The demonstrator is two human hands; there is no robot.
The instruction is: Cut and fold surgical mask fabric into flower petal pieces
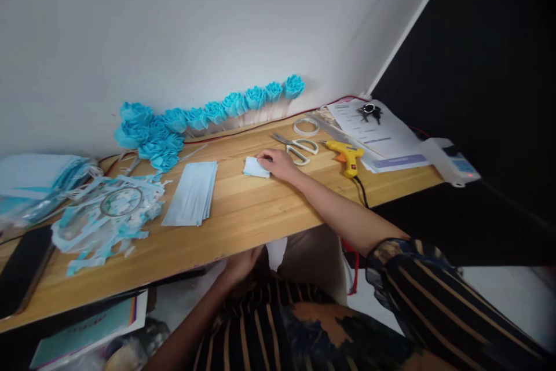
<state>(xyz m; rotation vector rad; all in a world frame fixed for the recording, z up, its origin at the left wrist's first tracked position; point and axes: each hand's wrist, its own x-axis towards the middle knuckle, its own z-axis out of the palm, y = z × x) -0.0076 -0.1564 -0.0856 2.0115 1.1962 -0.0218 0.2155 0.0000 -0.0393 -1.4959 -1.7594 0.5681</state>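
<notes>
On the table, my right hand [280, 165] has its fingers curled at the right edge of a small stack of light blue cloth pieces [255, 167]; the hand hides part of it. Scissors [304, 145] with white handles lie just behind that hand. Below the table's front edge is my left hand [243, 264], near my lap, its fingers mostly hidden. Whether it holds anything does not show. A white patch [277, 250] appears beside it, too unclear to name. Left of the small stack lies a larger pile of flat, pleated light blue mask sheets [191, 193].
Blue handmade flowers [234, 103] line the wall. Blue-white scraps and a tape roll [121, 202], bagged masks [41, 180] and a phone [26, 267] lie left. Rightward are a tape ring [306, 127], yellow glue gun [347, 157], papers [369, 133], keys [370, 111] and a white box [449, 161].
</notes>
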